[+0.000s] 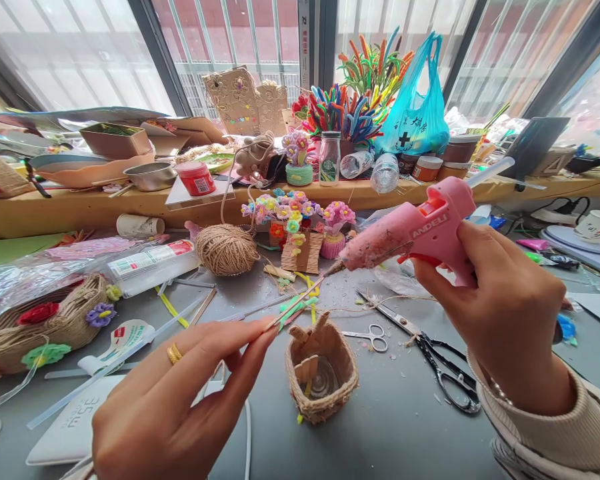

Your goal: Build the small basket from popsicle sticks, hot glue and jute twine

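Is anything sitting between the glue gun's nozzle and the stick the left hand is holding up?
Nothing visible. The glue gun in the right hand has its nozzle right at the thin stick, pinched by the left hand above the small twine basket.

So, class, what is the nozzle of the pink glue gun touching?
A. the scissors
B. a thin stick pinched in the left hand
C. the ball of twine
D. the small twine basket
B: the glue gun in the right hand meets the thin stick pinched by the left hand.
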Demonstrator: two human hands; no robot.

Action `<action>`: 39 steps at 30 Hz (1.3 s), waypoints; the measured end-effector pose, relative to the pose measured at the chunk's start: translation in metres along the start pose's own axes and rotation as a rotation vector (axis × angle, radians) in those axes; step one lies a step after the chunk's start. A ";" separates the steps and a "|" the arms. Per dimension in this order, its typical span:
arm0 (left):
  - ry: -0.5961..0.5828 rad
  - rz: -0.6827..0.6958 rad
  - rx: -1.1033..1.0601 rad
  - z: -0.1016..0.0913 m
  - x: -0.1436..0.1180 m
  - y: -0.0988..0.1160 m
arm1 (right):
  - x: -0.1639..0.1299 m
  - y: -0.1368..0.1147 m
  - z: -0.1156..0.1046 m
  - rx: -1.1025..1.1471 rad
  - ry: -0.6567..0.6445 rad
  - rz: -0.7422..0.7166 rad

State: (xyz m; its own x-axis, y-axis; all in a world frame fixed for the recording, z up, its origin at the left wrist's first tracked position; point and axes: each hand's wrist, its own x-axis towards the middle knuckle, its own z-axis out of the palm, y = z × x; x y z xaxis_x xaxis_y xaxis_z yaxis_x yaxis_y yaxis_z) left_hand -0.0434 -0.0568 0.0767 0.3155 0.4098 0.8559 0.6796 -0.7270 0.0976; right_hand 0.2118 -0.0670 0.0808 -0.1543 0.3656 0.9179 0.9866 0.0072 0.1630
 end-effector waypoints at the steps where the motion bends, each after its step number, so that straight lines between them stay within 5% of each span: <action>1: 0.002 -0.004 0.003 0.000 0.000 0.000 | 0.000 0.000 0.000 -0.001 0.002 0.001; 9: 0.005 -0.091 0.014 -0.004 -0.002 0.002 | 0.000 0.003 -0.002 -0.009 -0.004 0.007; 39: -0.010 -0.076 0.014 -0.004 -0.003 -0.002 | 0.000 0.006 -0.002 0.004 -0.066 0.056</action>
State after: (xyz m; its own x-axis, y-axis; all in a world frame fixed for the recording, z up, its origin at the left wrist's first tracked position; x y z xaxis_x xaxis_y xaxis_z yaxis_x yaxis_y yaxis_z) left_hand -0.0487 -0.0593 0.0758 0.2696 0.4688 0.8411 0.7112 -0.6859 0.1543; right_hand 0.2172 -0.0683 0.0825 -0.0953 0.4257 0.8998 0.9938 -0.0112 0.1106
